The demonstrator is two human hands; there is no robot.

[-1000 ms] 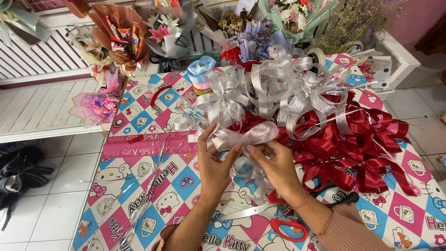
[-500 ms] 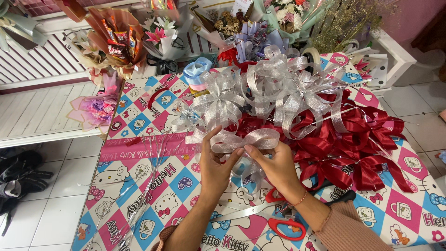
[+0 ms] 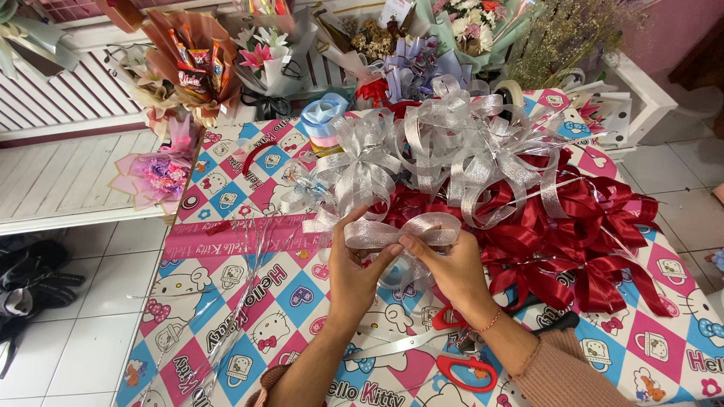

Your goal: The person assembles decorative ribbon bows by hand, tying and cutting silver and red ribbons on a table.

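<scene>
Patterned tablecloth (image 3: pixel 226 301), both hands pinching silver ribbon bow (image 3: pixel 392 230), red bows (image 3: pixel 588 241) beside, scissors (image 3: pixel 452 354) below.

Two bare arms come up from the bottom of the picture. The left hand (image 3: pixel 353 270) has nothing on it, no ring and no band. The left arm is bare most of the way down, and only a small bit of brownish pink cuff (image 3: pixel 269 379) shows at the very bottom edge. The right hand (image 3: pixel 451 271) is bare too. Around the right wrist sits a thin bracelet (image 3: pixel 485 325) made of tiny beads, gold and red in colour. Below it starts a long sleeve (image 3: pixel 564 371) in a soft dusty pink. The sleeve is knitted, with fine ribs running along it, and its edge looks loose around the arm
</scene>
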